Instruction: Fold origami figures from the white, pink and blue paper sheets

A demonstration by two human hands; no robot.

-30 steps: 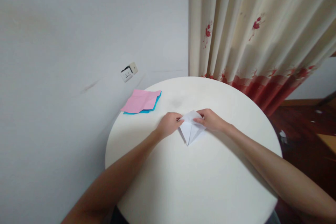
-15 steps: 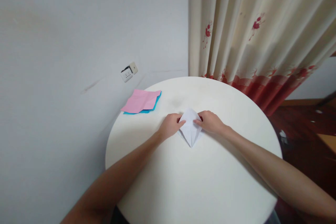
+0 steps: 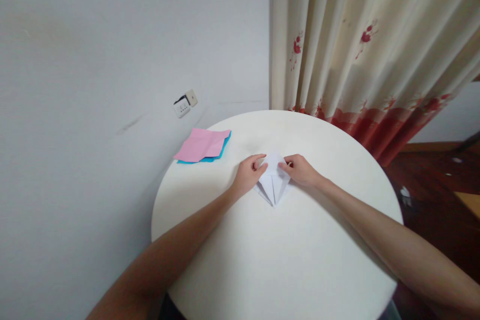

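A folded white paper, kite-shaped with its point toward me, lies flat near the middle of the round white table. My left hand presses on the paper's left side, thumb and forefinger pinching its upper left edge. My right hand holds the upper right edge the same way. Two narrow flaps meet along the paper's centre line. The top of the paper shows between my fingers.
A pink sheet lies on a blue sheet at the table's far left edge, by the grey wall. A wall socket sits above them. A cream curtain with red flowers hangs behind the table. Dark wooden floor at right.
Both side flaps of the white paper have been folded in toward the centre line, so the shape is narrower. My hands shifted slightly up and inward on it.
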